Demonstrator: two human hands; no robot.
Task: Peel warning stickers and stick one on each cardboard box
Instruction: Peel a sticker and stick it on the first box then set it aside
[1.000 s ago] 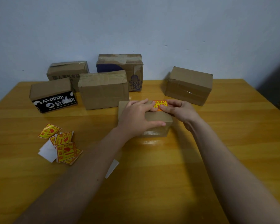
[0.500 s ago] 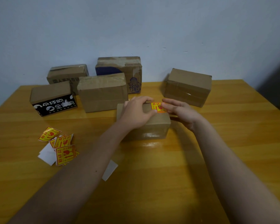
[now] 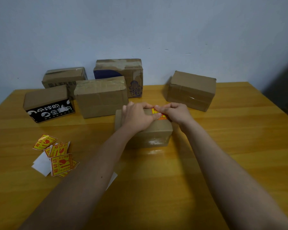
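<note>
- The warning sticker [image 3: 158, 114] sits on top of the small box [image 3: 150, 131] right in front of you, mid-table, mostly hidden under your fingers.
- Your left hand [image 3: 138, 116] lies flat over the box top, thumb pressing the sticker's edge.
- Your right hand [image 3: 174, 113] is curled, fingertips pushing down on the sticker.
- Loose stickers [image 3: 56, 154] are piled to your left on the wooden table [image 3: 223, 146].
- Five more boxes stand behind, near the wall.
</note>
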